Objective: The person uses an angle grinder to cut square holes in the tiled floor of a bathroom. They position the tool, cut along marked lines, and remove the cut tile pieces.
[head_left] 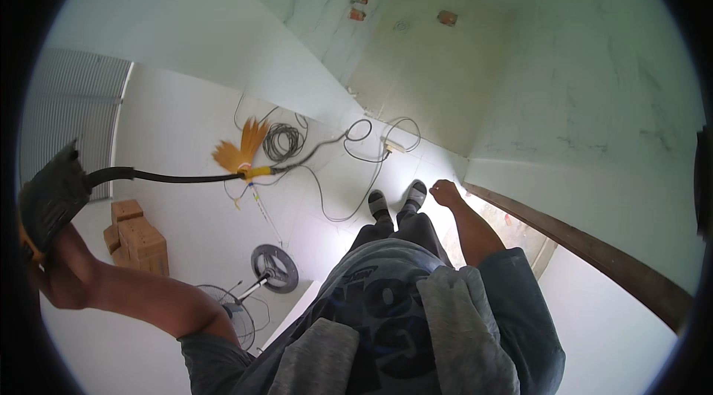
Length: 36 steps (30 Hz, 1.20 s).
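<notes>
My left hand [56,258] is raised at the far left and grips a dark power tool with an orange body [48,198]. A black cable [178,177] runs from the tool down to the white floor. My right hand [445,191] hangs at my side with the fingers loosely curled and holds nothing. It is just right of my grey shoes [397,200]. I am standing and looking straight down my grey shirt.
On the floor lie a coil of black cable [282,141], a yellow broom [243,151], a white power strip [394,146], stacked brown bricks [137,239] and a dismantled fan [273,267]. A dark wooden door frame [594,246] runs at the right.
</notes>
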Each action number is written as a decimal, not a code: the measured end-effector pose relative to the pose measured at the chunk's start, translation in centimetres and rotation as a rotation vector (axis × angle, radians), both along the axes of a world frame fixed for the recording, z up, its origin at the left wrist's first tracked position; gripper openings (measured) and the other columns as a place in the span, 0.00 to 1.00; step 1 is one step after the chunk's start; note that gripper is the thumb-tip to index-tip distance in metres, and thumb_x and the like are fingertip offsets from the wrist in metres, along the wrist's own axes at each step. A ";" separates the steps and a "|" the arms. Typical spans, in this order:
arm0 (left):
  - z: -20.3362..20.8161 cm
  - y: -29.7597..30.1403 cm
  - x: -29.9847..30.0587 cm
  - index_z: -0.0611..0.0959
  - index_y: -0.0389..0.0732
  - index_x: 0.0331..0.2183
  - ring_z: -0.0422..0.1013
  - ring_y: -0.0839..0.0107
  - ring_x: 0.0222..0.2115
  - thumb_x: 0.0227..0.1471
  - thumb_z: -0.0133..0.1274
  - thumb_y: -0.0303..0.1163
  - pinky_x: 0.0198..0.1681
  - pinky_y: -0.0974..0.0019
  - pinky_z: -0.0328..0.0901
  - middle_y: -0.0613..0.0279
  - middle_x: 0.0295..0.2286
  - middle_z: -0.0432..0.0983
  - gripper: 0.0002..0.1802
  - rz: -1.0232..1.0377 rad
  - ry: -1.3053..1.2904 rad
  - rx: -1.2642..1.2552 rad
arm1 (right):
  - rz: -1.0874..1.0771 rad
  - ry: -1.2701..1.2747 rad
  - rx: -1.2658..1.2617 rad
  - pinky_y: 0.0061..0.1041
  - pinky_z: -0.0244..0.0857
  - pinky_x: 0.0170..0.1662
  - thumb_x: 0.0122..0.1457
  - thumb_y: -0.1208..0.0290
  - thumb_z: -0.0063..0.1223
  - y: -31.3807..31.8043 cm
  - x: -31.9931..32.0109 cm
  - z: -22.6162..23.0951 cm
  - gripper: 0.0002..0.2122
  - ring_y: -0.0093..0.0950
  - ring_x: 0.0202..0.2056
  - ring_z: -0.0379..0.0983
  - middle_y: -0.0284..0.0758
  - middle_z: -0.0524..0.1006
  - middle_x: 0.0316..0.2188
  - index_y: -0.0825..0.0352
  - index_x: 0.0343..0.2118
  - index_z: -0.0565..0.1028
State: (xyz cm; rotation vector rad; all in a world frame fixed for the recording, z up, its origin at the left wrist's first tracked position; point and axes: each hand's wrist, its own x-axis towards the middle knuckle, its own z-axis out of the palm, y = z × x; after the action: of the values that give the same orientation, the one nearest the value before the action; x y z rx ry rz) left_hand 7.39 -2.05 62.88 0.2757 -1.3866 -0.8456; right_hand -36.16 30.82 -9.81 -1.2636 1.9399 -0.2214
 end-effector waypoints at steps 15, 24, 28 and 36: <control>-14.8 -3.4 -33.0 0.79 0.35 0.44 0.73 0.77 0.31 0.51 0.63 0.39 0.36 0.71 0.69 0.63 0.32 0.77 0.23 -0.372 -0.927 0.396 | -0.566 -0.388 -0.051 0.31 0.74 0.36 0.58 0.56 0.61 8.6 -3.4 12.9 0.19 0.31 0.32 0.82 0.44 0.83 0.32 0.70 0.40 0.82; -20.7 -5.4 -47.4 0.82 0.31 0.40 0.80 0.63 0.30 0.38 0.66 0.39 0.35 0.62 0.73 0.53 0.32 0.80 0.27 -0.198 -1.455 0.242 | -0.666 -0.550 -0.389 0.26 0.72 0.37 0.62 0.58 0.59 -0.5 -9.7 27.8 0.21 0.27 0.35 0.79 0.40 0.81 0.34 0.74 0.47 0.77; -17.8 -6.6 -51.1 0.82 0.30 0.41 0.79 0.59 0.32 0.34 0.67 0.42 0.40 0.60 0.72 0.49 0.33 0.82 0.32 0.010 -1.525 -0.069 | -0.646 -0.577 -0.483 0.25 0.72 0.37 0.61 0.57 0.60 -6.4 -15.0 32.2 0.21 0.25 0.35 0.78 0.36 0.80 0.35 0.73 0.47 0.77; -4.3 -5.0 -57.9 0.76 0.30 0.47 0.77 0.57 0.39 0.46 0.71 0.43 0.43 0.58 0.70 0.46 0.38 0.81 0.34 0.405 -1.616 -0.279 | -0.665 -0.570 -0.635 0.25 0.72 0.38 0.57 0.55 0.64 -16.9 -24.1 41.4 0.24 0.26 0.35 0.79 0.37 0.80 0.36 0.72 0.48 0.78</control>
State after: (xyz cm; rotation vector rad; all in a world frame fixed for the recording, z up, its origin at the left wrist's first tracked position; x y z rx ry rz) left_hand -50.51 -7.05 58.62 1.1221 -2.7342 0.1061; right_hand -60.28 13.88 31.58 -0.7220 1.7456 -1.4552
